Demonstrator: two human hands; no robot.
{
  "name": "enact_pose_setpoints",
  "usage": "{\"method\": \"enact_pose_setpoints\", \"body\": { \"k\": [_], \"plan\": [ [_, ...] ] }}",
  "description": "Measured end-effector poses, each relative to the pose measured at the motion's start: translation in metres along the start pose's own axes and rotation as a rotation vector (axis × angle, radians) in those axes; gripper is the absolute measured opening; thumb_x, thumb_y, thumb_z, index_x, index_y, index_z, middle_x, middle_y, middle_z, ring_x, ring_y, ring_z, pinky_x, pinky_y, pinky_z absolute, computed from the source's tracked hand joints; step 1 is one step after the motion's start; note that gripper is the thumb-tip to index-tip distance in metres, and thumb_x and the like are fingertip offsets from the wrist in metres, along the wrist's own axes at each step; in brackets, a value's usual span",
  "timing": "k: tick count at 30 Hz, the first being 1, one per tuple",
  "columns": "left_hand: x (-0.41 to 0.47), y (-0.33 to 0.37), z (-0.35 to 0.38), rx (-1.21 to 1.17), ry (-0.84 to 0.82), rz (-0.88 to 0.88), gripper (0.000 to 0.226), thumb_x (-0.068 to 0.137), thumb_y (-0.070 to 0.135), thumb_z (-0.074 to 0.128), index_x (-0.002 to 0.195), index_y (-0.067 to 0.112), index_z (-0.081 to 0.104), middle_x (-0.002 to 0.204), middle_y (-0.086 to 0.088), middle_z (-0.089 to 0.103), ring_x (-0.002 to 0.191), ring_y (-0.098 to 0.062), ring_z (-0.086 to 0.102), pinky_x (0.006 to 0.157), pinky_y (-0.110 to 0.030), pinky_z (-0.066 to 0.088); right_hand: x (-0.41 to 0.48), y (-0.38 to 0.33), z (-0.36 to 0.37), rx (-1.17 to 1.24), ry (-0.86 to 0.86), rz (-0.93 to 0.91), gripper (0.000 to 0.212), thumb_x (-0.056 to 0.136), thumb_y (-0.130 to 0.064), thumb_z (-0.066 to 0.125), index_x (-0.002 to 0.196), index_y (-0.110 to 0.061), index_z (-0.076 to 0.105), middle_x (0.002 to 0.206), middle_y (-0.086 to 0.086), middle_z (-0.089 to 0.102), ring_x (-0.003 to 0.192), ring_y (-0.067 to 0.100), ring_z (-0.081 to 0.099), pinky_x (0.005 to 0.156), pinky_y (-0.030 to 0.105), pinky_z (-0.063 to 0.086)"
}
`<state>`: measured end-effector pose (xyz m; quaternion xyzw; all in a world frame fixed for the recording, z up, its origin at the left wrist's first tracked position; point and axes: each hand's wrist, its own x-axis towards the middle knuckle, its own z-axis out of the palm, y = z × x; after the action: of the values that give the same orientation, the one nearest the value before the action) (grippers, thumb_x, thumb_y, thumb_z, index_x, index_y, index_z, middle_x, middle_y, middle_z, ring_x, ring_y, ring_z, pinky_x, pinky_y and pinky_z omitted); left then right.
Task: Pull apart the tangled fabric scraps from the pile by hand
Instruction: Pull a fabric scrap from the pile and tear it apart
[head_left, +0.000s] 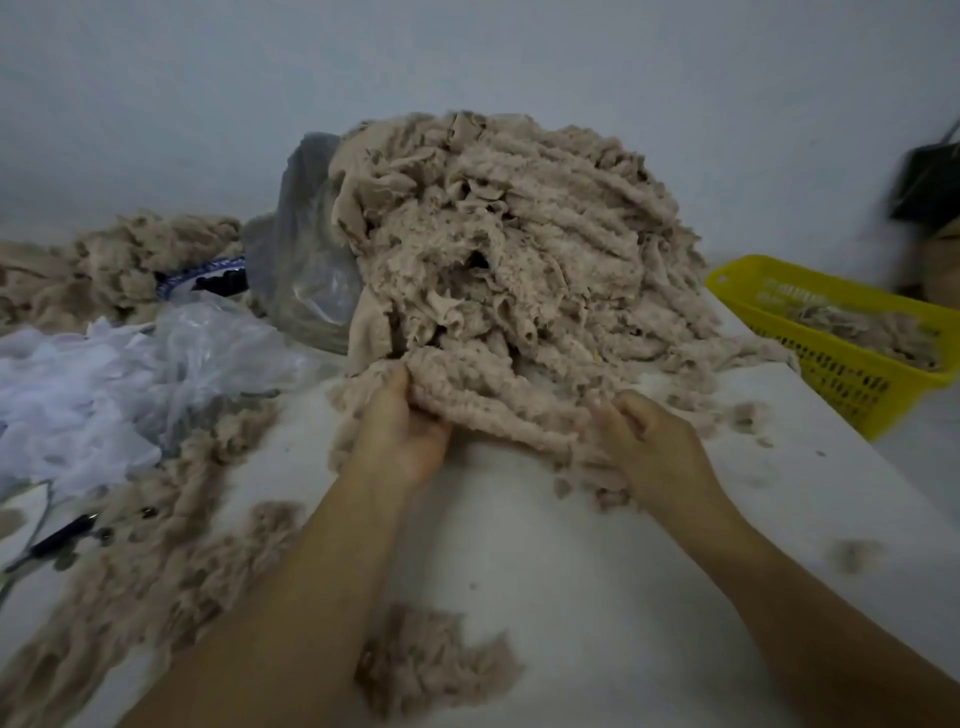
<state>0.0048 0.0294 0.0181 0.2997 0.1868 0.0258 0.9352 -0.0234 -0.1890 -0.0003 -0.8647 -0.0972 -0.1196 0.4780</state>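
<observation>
A fuzzy strip (488, 400) is gripped by the left hand (400, 431) and right hand (649, 447). The big pile (519, 234) could be tipped over if pulled hard.

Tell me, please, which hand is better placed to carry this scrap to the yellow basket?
Probably the right hand: it grips the scrap on the side nearest the yellow basket.

Dim, flat light; soft blur overall, wide-angle warp at edges.
</observation>
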Motion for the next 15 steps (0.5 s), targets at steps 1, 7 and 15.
{"method": "enact_pose_setpoints", "body": {
  "k": [1, 7, 15],
  "plan": [
    [0.006, 0.005, -0.003, -0.048, -0.005, 0.019, 0.034, 0.106, 0.029, 0.044, 0.12, 0.007, 0.065, 0.125, -0.015, 0.067, 0.117, -0.029, 0.062, 0.105, -0.045, 0.047, 0.009, 0.005, 0.0, -0.003, 0.039, 0.047, 0.043, 0.101, -0.043, 0.046, 0.065, -0.023, 0.034, 0.055, -0.008, 0.038, 0.047, 0.004, 0.035, 0.047, 0.019, 0.026],
    [0.02, 0.023, -0.023, -0.217, -0.062, 0.114, 0.055, 0.108, 0.031, 0.039, 0.078, 0.009, 0.08, 0.101, -0.005, 0.077, 0.095, -0.018, 0.074, 0.095, -0.037, 0.055, 0.06, 0.024, -0.005, 0.436, 0.407, 0.491, 0.034, 0.103, -0.04, 0.04, 0.101, -0.015, 0.063, 0.1, 0.018, 0.062, 0.092, 0.035, 0.062, 0.09, 0.053, 0.052],
    [0.017, 0.015, -0.028, -0.196, -0.093, 0.094, 0.049, 0.106, 0.042, 0.036, 0.103, 0.009, 0.072, 0.123, -0.008, 0.07, 0.085, -0.023, 0.075, 0.065, -0.038, 0.06, 0.07, 0.041, 0.004, 0.394, 0.518, 0.451, 0.037, 0.104, -0.042, 0.039, 0.112, -0.012, 0.06, 0.101, 0.007, 0.056, 0.098, 0.028, 0.055, 0.089, 0.038, 0.047]
  ]
}}
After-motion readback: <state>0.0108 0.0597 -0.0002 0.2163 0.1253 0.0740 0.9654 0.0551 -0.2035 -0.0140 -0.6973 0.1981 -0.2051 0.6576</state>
